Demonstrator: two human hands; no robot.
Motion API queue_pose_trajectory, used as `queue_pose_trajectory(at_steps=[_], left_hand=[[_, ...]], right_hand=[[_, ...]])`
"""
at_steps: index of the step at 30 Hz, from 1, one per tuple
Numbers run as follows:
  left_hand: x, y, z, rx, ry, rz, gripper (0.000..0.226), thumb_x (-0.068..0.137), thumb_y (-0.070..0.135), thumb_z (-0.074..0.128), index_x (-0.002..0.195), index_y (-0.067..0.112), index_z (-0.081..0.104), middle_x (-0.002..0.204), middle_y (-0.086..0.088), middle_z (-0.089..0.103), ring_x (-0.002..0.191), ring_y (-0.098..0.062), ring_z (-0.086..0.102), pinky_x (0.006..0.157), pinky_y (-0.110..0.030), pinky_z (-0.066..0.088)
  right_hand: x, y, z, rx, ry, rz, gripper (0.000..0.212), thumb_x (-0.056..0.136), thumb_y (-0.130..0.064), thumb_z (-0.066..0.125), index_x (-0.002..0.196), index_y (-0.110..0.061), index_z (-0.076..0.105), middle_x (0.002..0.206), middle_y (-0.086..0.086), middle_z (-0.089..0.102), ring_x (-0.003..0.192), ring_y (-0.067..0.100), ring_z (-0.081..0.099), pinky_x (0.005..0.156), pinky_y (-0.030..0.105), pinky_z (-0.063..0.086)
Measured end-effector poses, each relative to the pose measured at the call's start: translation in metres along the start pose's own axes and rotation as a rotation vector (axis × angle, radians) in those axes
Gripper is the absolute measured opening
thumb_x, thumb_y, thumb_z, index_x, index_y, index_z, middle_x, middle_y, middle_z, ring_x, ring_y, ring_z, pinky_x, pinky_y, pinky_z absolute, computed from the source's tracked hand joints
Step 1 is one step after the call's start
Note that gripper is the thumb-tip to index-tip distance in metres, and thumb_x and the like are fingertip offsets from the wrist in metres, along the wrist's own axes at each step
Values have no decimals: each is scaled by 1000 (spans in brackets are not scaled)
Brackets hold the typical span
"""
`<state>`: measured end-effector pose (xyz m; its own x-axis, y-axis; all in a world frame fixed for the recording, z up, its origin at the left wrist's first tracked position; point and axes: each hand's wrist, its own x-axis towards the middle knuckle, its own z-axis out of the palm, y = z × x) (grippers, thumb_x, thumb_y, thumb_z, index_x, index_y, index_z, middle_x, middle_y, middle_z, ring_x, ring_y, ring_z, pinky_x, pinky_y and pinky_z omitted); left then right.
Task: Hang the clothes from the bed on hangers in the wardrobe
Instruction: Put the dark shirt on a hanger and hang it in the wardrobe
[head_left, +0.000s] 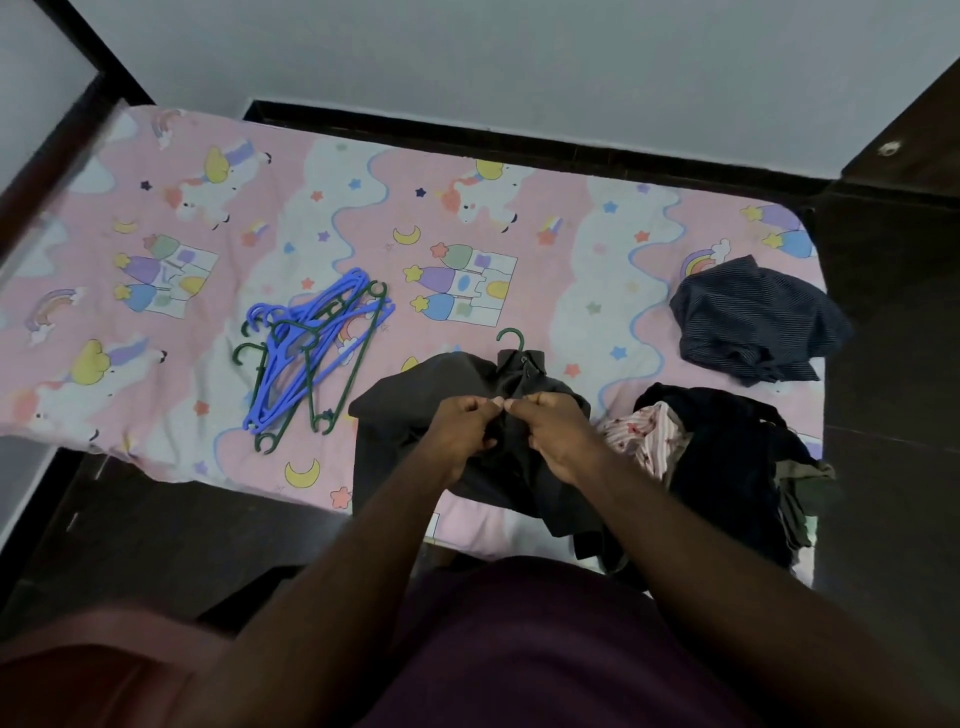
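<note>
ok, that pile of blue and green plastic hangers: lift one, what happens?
Likely stiff and light: the blue and green plastic hangers are thin frames. They lie interlocked, so neighbours probably drag along and snag.

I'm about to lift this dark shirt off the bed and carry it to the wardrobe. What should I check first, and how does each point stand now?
1. Hanger in the dark shirt: ok. The green hook sticks out above the collar.
2. Grip: ok. The left hand and right hand both pinch the front below the collar.
3. Front fastened: cannot tell. The hands cover it.
4. Shirt free of the clothes pile: cannot tell. Its right edge lies close beside the pile.
5. Spare hangers for the rest: ok. They lie on the bed, left of the shirt.
</note>
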<state>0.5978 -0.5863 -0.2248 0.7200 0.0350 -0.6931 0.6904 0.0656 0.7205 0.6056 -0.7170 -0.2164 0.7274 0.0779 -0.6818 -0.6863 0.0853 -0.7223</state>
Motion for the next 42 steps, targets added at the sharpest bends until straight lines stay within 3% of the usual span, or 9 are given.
queue_pose_trajectory(at_steps=[5,10,15,23,27,30,34,37,42], left_hand=[[-3,1,3,-17,39,7,19,98,17,57,95,4,69,88,-10,67,82,-17,60,64,-27,52],[-7,1,3,111,97,84,16,97,14,59,91,2,68,79,-11,62,68,-15,55,58,-25,51],[-8,-4,2,137,110,102,16,95,10,59,88,-3,65,77,-15,56,68,-21,50,54,-24,47],[-9,-4,4,70,16,-21,23,93,24,65,91,2,73,84,-11,67,77,-16,60,64,-27,52],[-6,-6,6,46,52,-5,18,92,15,65,92,-2,72,83,-14,70,75,-19,61,66,-29,53],[-3,-7,6,70,53,20,20,96,11,59,90,-4,70,83,-17,67,73,-21,58,65,-29,50],[-1,-5,1,46,-7,-4,18,97,14,57,86,7,70,84,-10,67,75,-16,57,66,-26,49],[3,-7,-1,52,45,-4,22,95,18,61,79,6,70,73,-9,65,70,-18,56,64,-29,49],[16,10,-9,208,183,147,25,99,21,50,83,5,59,78,-10,57,70,-14,50,69,-33,45]], right_hand=[[0,-1,-6,-116,52,-105,21,91,-8,66,70,-13,64,52,-7,58,44,1,48,43,14,39],[-2,-3,-5,-181,8,-127,20,90,-6,66,73,-16,66,54,-9,60,48,1,52,46,14,41],[-6,-9,-7,-139,-63,-11,17,96,-5,53,83,-7,64,72,10,62,62,20,61,57,26,55],[-7,0,-8,-691,51,-273,20,84,-8,63,65,-13,60,61,12,63,57,29,61,61,40,55],[-12,10,-6,-1034,141,-483,12,88,-22,61,80,-13,60,74,5,66,69,23,59,64,35,46],[-12,12,-2,-797,141,-418,11,90,-17,59,82,-10,62,74,1,65,67,16,59,62,31,46],[-11,6,-4,-74,-45,46,13,93,-10,55,84,-11,63,68,0,59,62,13,55,61,25,44],[-11,11,-10,-94,-127,71,9,96,-16,56,89,-13,61,74,0,60,71,15,55,69,28,44],[-15,22,3,-515,-53,-253,12,92,-13,67,81,-13,61,68,-5,60,58,-1,52,61,20,44]])
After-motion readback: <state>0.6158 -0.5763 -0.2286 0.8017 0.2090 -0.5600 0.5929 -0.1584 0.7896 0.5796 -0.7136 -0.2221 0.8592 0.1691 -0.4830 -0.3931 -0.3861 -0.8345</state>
